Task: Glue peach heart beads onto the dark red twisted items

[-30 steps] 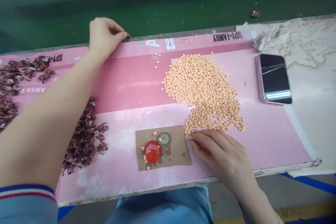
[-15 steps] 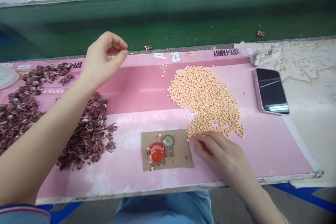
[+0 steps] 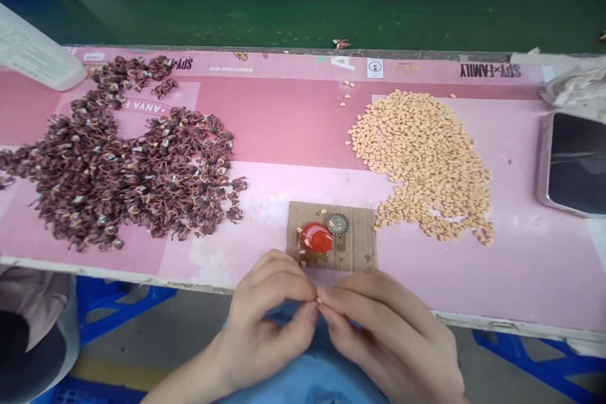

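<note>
My left hand (image 3: 272,322) and my right hand (image 3: 392,328) meet fingertip to fingertip just over the table's front edge, both pinched. A tiny tan, heart-like piece (image 3: 319,302) shows at my right fingertips. Whatever my left fingertips may hold is hidden. Just beyond the hands lies a brown cardboard square (image 3: 362,246), bearing a shiny red cap-like dish (image 3: 318,238), a metal bottle cap (image 3: 338,224) and a few loose tan pieces. A heap of similar tan pieces (image 3: 421,158) spreads to the right. At left sits a large pile of dark reddish-brown, stringy small items (image 3: 127,177).
A phone (image 3: 575,164) lies at the right, beside crumpled paper (image 3: 577,85). At far left a white bottle (image 3: 42,50) lies tilted. Along the table's far side runs a green surface (image 3: 284,6) with a small dark item (image 3: 341,44) on it. Blue supports (image 3: 118,306) show below.
My left hand has come down from the table's far side, and my right hand has left the tan heap's edge. Both now meet at the front. The view has tilted down and shifted left.
</note>
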`<state>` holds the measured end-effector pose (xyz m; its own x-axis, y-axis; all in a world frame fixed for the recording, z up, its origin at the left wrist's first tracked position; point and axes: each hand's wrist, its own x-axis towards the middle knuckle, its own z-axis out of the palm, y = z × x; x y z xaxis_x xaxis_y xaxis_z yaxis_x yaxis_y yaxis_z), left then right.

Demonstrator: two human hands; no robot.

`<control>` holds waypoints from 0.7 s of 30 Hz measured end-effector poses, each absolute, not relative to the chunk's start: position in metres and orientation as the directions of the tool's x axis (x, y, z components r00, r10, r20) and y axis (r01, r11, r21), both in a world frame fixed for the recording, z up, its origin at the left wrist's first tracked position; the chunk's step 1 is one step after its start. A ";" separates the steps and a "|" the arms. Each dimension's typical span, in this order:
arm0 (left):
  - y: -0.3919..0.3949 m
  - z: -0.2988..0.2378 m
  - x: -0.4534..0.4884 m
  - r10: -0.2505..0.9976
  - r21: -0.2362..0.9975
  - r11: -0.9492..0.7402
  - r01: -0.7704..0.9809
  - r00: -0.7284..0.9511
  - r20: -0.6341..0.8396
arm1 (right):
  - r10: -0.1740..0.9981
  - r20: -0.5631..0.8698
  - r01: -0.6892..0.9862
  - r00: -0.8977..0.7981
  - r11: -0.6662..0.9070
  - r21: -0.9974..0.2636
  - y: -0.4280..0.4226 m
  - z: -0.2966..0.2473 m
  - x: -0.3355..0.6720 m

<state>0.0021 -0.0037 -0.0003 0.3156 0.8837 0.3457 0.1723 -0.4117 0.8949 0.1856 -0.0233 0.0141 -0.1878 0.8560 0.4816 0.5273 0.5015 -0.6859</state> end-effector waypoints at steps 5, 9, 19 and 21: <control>-0.007 -0.003 0.003 0.862 0.823 -0.498 0.273 0.258 0.436 | 0.865 0.488 0.530 -0.121 0.471 -0.705 -0.027 0.006 0.178; -0.006 -0.001 0.001 0.841 0.770 -0.531 0.354 0.327 0.430 | 0.869 0.490 0.576 -0.065 0.433 -0.693 -0.030 0.001 0.172; -0.007 -0.004 -0.018 0.777 0.607 -0.625 0.490 0.467 0.423 | 0.917 0.371 0.485 -0.149 0.394 -0.780 -0.022 0.000 0.173; -0.007 -0.003 -0.019 0.761 0.591 -0.643 0.488 0.490 0.424 | 0.922 0.348 0.467 -0.170 0.387 -0.795 -0.020 0.001 0.172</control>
